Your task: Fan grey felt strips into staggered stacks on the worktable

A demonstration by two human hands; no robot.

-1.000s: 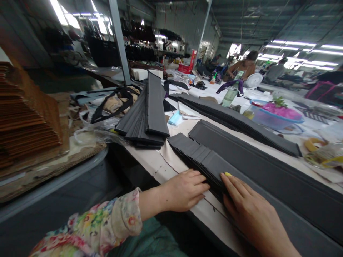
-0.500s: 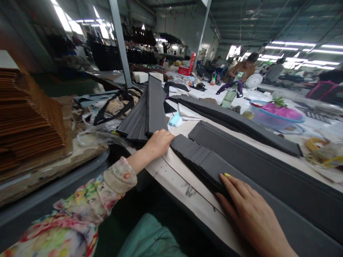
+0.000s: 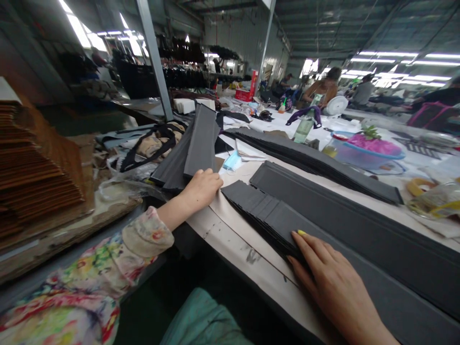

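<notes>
My left hand (image 3: pixel 201 190) is closed at the near end of a dark grey strip (image 3: pixel 201 139), its fingertips partly hidden. That strip lies on top of a fanned pile of similar strips (image 3: pixel 171 165). My right hand (image 3: pixel 332 275) rests over a long stack of dark grey strips (image 3: pixel 264 203), fingers on top and thumb against the near side. The stack's near layers show as thin dark edges. Beyond it, a second flat stack (image 3: pixel 334 206) runs parallel.
A wavy stack of dark strips (image 3: pixel 309 155) lies farther back. A blue face mask (image 3: pixel 232 160), a glass bottle (image 3: pixel 304 127), a blue basket (image 3: pixel 362 151) and a tape roll (image 3: pixel 420 187) are on the table. Piled brown sheets (image 3: pixel 39 158) stand at left. A co-worker (image 3: pixel 319 91) is behind.
My left hand has shifted slightly left, and the top strip has slid left over the fanned pile with it. My right hand stays on its stack. The view has turned a little.
</notes>
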